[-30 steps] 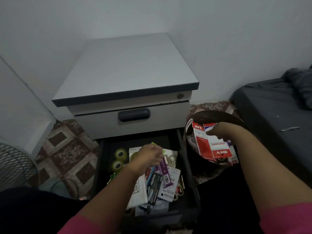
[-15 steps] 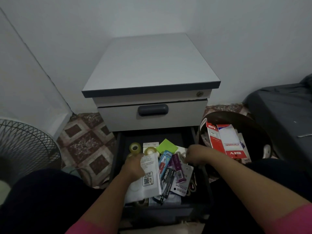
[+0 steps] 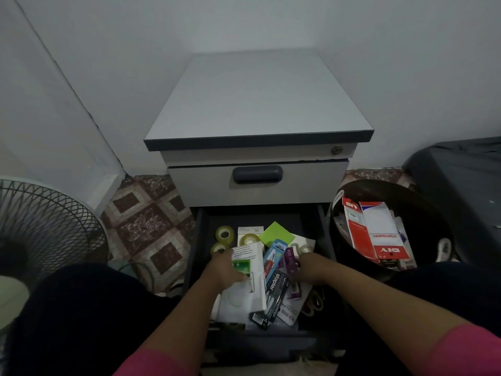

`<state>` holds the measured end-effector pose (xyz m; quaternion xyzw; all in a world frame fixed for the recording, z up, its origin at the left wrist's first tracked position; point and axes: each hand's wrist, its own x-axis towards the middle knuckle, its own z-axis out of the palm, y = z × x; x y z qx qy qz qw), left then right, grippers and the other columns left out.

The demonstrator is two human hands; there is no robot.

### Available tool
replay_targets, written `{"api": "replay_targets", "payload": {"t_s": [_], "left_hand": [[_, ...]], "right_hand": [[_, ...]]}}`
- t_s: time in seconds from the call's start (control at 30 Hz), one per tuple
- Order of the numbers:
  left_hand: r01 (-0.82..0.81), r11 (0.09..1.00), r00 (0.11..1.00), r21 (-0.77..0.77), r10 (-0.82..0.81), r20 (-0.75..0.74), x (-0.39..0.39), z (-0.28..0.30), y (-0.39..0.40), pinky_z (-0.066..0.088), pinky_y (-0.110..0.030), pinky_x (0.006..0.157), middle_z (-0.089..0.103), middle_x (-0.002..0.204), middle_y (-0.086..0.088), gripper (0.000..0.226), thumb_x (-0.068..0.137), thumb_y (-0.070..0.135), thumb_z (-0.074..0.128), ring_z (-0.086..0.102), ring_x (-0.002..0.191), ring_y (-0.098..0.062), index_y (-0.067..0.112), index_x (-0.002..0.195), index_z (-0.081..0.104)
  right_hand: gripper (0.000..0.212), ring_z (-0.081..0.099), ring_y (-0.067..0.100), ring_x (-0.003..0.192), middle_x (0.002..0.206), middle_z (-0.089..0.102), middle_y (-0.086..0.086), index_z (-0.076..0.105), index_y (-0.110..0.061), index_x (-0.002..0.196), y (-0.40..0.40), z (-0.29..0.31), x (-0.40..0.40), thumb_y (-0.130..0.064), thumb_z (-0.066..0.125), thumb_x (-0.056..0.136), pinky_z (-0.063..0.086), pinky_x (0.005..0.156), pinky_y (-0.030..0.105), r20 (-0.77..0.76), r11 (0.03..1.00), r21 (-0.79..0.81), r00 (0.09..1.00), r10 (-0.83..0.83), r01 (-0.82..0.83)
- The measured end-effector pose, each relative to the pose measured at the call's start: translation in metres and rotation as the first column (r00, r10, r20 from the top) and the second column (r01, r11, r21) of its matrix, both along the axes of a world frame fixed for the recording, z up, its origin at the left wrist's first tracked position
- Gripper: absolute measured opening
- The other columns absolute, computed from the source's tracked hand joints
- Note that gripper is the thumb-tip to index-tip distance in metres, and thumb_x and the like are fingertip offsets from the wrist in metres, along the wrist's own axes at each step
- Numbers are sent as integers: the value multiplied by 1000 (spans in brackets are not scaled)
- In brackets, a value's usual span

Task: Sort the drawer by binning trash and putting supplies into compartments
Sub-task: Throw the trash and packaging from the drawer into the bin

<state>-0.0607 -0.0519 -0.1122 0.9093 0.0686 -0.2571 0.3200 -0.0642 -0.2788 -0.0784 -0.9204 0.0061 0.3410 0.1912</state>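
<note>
Open drawer (image 3: 199,240), near centre, holds jumbled supplies. Left hand (image 3: 223,270) grips a white card pack (image 3: 248,278), fingers curled round its left edge. Right hand (image 3: 311,268) rests on the purple packets (image 3: 290,260); its fingers are hidden, state undeterminable. Bin (image 3: 431,213), right, holds cartons; the lower layers of the drawer's contents are obscured.

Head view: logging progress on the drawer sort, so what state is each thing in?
Dark lower drawer: pulled open, cluttered.
Grey upper drawer: closed.
Round dark bin: holds discarded packaging.
White flat packet: gripped by left hand.
Right hand: among the packets; grip unclear.
</note>
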Motion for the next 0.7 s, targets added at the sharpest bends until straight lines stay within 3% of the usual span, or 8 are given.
{"api": "replay_targets", "payload": {"t_s": [0.13,0.23,0.37,0.43,0.53,0.7], "left_hand": [[-91,992,996,-84,91,-1,1,-5,-6,47,-34,99,48,136,-15,87,66,13,85,57,113,-23,3,140,40],[-120,992,992,-25,121,27,0,-5,-6,45,-30,98,42,134,-15,77,69,12,83,53,115,-26,6,134,43],[-261,961,964,-88,264,29,3,-4,-9,48,-32,89,58,123,-15,73,68,1,81,57,111,-26,4,129,40],[-345,928,938,-142,344,-34,5,-3,-9,48,-31,87,62,119,-15,70,67,-4,80,60,108,-27,-1,126,42],[-432,878,901,-206,416,-120,8,-2,-8,51,-36,85,66,109,-19,42,70,-10,76,63,101,-32,-8,109,60],[-578,701,814,-418,530,-238,7,7,-8,48,-30,60,65,95,-20,27,82,-14,61,59,75,-26,-6,108,61]], "right_hand": [[43,62,21,107,118,65,9,64,-11,121,0,-4,0,-34,68,85,49,95,31,-41,986,118,993,-112,116],[41,64,22,103,114,67,10,65,-9,117,2,-6,1,-30,72,82,51,95,34,-63,967,181,983,-173,181],[40,65,23,97,109,67,12,63,-6,112,5,-2,5,-22,74,77,54,88,33,-42,943,219,968,-246,250],[39,66,25,97,109,68,12,65,-7,112,5,2,7,-18,75,76,54,88,34,-36,929,241,959,-282,282],[29,67,25,96,107,69,13,67,-7,105,0,9,10,-12,73,78,54,87,33,-43,903,277,943,-329,328],[8,68,25,91,99,70,12,65,-17,82,-5,21,13,-12,71,79,55,87,38,-11,888,307,935,-355,341]]}}
